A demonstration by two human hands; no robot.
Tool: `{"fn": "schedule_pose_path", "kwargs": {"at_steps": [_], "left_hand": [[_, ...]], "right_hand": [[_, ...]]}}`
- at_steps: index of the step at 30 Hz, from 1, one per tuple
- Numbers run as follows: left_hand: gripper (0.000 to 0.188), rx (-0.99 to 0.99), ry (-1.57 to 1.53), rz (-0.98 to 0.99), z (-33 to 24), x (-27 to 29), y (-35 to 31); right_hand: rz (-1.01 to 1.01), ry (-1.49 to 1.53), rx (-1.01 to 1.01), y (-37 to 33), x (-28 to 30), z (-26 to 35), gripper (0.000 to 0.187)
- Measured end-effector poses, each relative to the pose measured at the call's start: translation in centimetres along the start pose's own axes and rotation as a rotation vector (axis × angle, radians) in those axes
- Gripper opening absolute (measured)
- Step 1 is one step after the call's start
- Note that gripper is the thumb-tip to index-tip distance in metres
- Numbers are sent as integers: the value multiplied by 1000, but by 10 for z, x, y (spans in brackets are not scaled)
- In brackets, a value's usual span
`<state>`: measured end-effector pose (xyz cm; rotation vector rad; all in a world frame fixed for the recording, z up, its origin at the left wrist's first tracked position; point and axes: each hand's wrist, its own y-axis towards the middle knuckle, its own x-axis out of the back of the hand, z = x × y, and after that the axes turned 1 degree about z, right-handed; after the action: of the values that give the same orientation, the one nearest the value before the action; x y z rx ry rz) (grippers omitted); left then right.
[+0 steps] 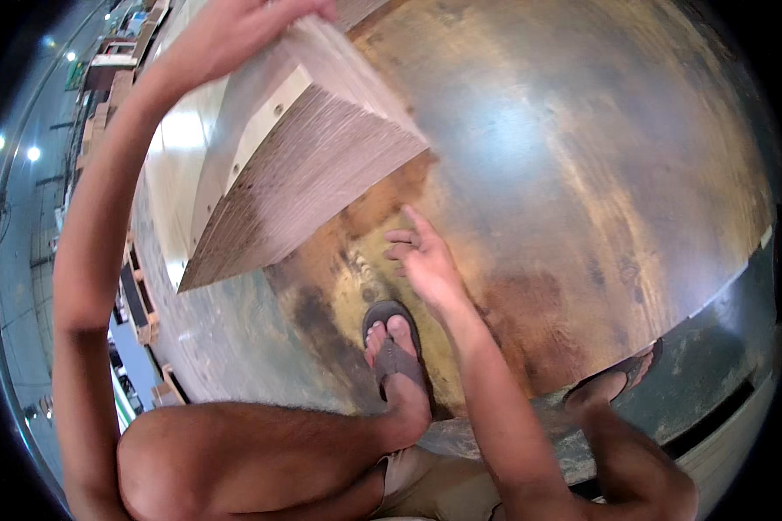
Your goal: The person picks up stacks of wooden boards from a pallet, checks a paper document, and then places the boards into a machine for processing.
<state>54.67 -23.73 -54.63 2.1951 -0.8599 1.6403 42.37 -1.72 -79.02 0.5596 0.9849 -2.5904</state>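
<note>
My bent left knee point(174, 460), at the lower left of the frame, lies nearest. My left hand point(235, 36), at the upper left, reaches over the top end of a wooden box point(300, 187), probably to steady it; blur there means I cannot tell whether it grips. My right hand point(427, 265), mid-frame, is empty, fingers loosely spread above the brown board point(539, 182). The hands are well apart, the box between them.

"Where can the right hand point(427, 265) pass?"
"To its right, low across the bare brown board point(530, 200)."
"And obstacles?"
"The wooden piece point(313, 178), ahead and left, reaching the left hand point(235, 35); a sandalled foot point(394, 343), bodyward, slightly left."
</note>
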Motion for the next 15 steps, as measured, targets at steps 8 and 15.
{"fn": "schedule_pose_path", "kwargs": {"at_steps": [8, 15], "left_hand": [[40, 10, 193, 16, -10, -6, 9], [33, -36, 121, -187, 35, -15, -7]], "right_hand": [[99, 49, -24, 21, -26, 6, 77], [112, 40, 13, 41, -41, 1, 82]]}}
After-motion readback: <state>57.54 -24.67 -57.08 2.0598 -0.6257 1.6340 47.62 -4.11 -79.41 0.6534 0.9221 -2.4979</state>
